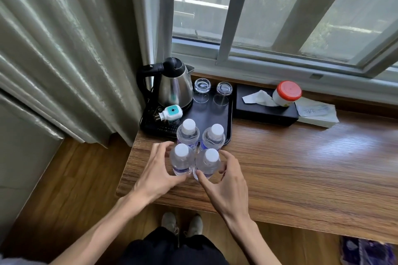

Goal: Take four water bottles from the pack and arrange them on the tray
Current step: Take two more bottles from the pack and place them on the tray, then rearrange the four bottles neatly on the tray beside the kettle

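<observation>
Four clear water bottles with white caps stand upright in a tight square. The two rear bottles (187,134) (213,137) are at the front edge of the black tray (226,118). The front-left bottle (181,160) and the front-right bottle (208,164) stand on the wooden table just in front of the tray. My left hand (158,168) curls around the front-left bottle, thumb low on its front. Wrapped around the front-right bottle from the right is my right hand (229,178). No pack is in view.
On the tray stand a steel kettle (175,88), two upturned glasses (202,90) (224,92) and a white plug-in device (171,113). Right of the tray lie a black tissue box (265,111), a red-lidded jar (287,93) and a paper packet (316,112). The curtain (64,54) hangs at the left.
</observation>
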### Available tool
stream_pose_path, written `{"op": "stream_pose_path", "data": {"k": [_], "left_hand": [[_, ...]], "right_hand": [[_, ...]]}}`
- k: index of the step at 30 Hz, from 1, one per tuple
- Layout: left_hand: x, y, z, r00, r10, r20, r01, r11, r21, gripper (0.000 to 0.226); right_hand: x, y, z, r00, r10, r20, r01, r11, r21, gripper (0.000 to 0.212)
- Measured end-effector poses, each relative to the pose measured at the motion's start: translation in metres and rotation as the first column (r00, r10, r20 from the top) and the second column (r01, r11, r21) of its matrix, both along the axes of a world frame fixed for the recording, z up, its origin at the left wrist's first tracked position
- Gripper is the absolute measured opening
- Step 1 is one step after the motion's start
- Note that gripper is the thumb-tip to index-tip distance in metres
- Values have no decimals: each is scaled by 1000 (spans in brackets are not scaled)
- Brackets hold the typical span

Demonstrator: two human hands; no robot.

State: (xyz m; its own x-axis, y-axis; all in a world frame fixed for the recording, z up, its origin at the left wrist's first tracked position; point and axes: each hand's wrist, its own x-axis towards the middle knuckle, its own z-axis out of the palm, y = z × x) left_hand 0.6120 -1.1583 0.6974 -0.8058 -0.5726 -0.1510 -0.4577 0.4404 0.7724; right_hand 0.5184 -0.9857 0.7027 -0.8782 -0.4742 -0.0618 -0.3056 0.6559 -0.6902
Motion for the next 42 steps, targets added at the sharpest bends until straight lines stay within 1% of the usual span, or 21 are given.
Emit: {"op": "stream_pose_path", "data": {"k": [4, 7, 10, 13, 17, 20, 23, 27, 30, 32, 35, 37, 39, 40, 41, 42], "left_hand": [[2, 5, -27, 1000, -6, 14, 5, 995, 98, 86], [3, 5, -41, 999, 26, -20, -23, 990, 137, 86], [2, 3, -51, 999, 52, -14, -50, 991, 127, 89], [-2, 3, -61, 998, 55, -37, -49, 989, 136, 91], [-10, 10, -72, 992, 93, -87, -80, 987, 141, 78], [-11, 17, -77, 983, 127, -132, -114, 988, 102, 75], [-9, 21, -83, 974, 156, -161, -146, 987, 75, 73], [-5, 26, -84, 956, 223, -193, -209, 974, 89, 71], [2, 34, -81, 932, 269, -244, -246, 962, 119, 68], [8, 36, -80, 925, 277, -261, -250, 959, 134, 67], [23, 32, -78, 920, 296, -257, -254, 949, 184, 63], [30, 24, -71, 915, 301, -270, -250, 946, 207, 65], [34, 14, -58, 903, 314, -293, -264, 944, 200, 53], [34, 8, -50, 892, 318, -320, -277, 946, 170, 47], [33, 0, -41, 879, 325, -348, -291, 945, 147, 49], [31, -9, -34, 869, 336, -363, -308, 942, 134, 54]], "right_hand": [[4, 3, -28, 998, 20, 67, -26, 996, 87, 78], [4, 6, -47, 990, 43, 131, -55, 994, 89, 76], [3, 6, -59, 980, 57, 190, -66, 997, 42, 74], [0, 2, -66, 976, 39, 215, -38, 999, -11, 70], [-2, -4, -72, 980, 29, 198, -10, 995, -97, 73], [0, -9, -81, 976, -9, 219, 43, 988, -150, 76], [3, -12, -88, 975, -62, 212, 105, 975, -197, 75], [6, -10, -88, 970, -93, 226, 148, 960, -239, 66], [11, -6, -89, 964, -87, 250, 152, 956, -251, 66], [16, -1, -87, 961, -84, 264, 156, 952, -263, 68], [23, 8, -84, 956, -72, 286, 159, 941, -297, 62], [24, 13, -80, 951, -101, 292, 192, 933, -304, 66], [24, 19, -76, 947, -127, 294, 224, 920, -323, 67], [24, 22, -69, 944, -145, 296, 246, 908, -340, 74], [22, 25, -64, 942, -163, 294, 268, 893, -361, 84], [18, 28, -61, 939, -173, 298, 282, 882, -377, 89]]}}
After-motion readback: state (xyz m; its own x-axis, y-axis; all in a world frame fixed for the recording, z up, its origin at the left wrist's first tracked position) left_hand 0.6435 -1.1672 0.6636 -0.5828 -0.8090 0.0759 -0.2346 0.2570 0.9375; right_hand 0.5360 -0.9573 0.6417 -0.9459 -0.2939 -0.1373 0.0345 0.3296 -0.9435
